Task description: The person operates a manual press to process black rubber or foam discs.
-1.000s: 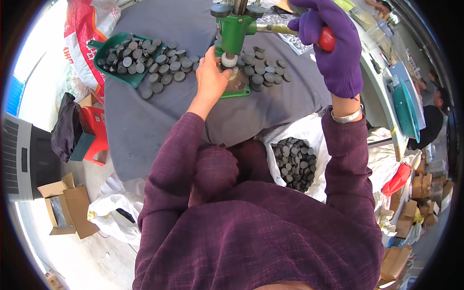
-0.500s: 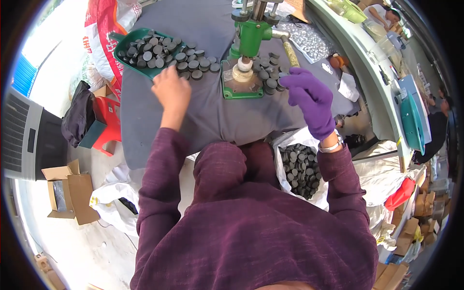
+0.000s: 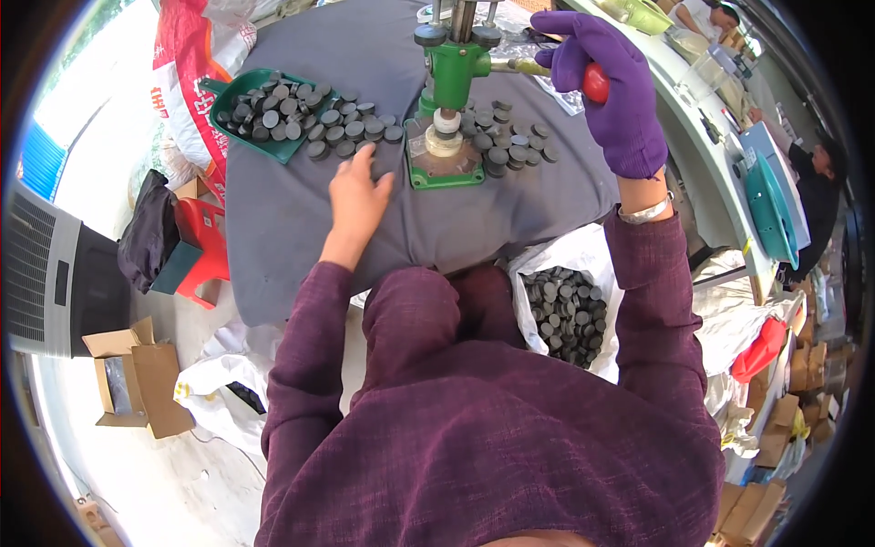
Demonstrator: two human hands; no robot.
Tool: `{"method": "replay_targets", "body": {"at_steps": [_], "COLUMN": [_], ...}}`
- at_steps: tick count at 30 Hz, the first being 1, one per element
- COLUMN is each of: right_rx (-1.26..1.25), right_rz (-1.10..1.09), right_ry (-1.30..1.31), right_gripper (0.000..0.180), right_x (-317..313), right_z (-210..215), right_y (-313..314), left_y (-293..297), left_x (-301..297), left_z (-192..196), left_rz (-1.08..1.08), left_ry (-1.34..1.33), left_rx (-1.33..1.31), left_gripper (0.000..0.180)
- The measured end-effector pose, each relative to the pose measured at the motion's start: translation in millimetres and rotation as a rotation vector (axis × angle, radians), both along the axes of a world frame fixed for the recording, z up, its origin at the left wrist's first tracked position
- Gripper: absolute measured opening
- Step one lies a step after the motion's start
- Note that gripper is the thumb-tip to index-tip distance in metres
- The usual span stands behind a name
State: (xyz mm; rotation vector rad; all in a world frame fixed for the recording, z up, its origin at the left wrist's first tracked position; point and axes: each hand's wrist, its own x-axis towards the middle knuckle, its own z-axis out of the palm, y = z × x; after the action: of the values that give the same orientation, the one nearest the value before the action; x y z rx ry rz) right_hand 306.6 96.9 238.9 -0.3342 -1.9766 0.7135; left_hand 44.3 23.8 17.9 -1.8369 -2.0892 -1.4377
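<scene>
My bare left hand [image 3: 359,202] is over the cloth, its index finger and thumb apart. Its fingertips are just below the loose grey-black round discs [image 3: 355,128]; I see nothing held in it. In a purple glove, my right hand [image 3: 606,96] wraps round the red ball knob of the lever [image 3: 596,83], its index finger stretched out to the left. The lever rod runs from a green hand press [image 3: 456,77] to this hand. Below the press's ram stands a pale round die [image 3: 444,141] on the green base. More discs [image 3: 515,141] lie right of it.
A green scoop [image 3: 264,118] heaped with discs rests at the table's left. A white sack [image 3: 565,314] of discs stands by my right knee. Left of the table are a red stool [image 3: 202,260] and a cardboard box [image 3: 137,383]. A person [image 3: 706,23] sits at the far right bench.
My right hand has risen up and right, swinging the lever upward. My left hand has moved right and down, away from the scoop's edge.
</scene>
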Motion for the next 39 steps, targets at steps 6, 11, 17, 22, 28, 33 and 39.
{"method": "replay_targets", "body": {"at_steps": [6,11,17,22,28,33,39], "right_rx": [0.000,-0.165,-0.081,0.060,-0.198,-0.244,0.232], "right_rz": [-0.009,-0.048,-0.126,-0.100,-0.070,-0.067,-0.085], "right_ry": [-0.012,0.063,-0.028,-0.092,-0.095,-0.029,-0.002], "right_gripper": [0.037,0.038,0.025,0.019,0.021,0.025,0.039], "right_x": [-8,-9,8,22,15,10,-5], "right_z": [-4,4,-56,-101,-74,-20,12], "right_y": [12,-18,-24,-25,-41,-20,-8], "left_y": [53,71,74,52,3,-6,14], "left_x": [47,61,55,22,-10,-7,20], "left_z": [21,22,16,15,-20,-17,9], "left_rz": [-0.072,-0.078,-0.099,0.054,0.269,0.059,-0.036], "left_ry": [-0.041,-0.135,-0.325,0.138,0.597,0.496,-0.145], "left_rx": [0.042,0.004,-0.017,0.161,-0.139,-0.133,-0.013], "left_gripper": [0.069,0.074,0.074,0.048,0.038,0.038,0.057]}}
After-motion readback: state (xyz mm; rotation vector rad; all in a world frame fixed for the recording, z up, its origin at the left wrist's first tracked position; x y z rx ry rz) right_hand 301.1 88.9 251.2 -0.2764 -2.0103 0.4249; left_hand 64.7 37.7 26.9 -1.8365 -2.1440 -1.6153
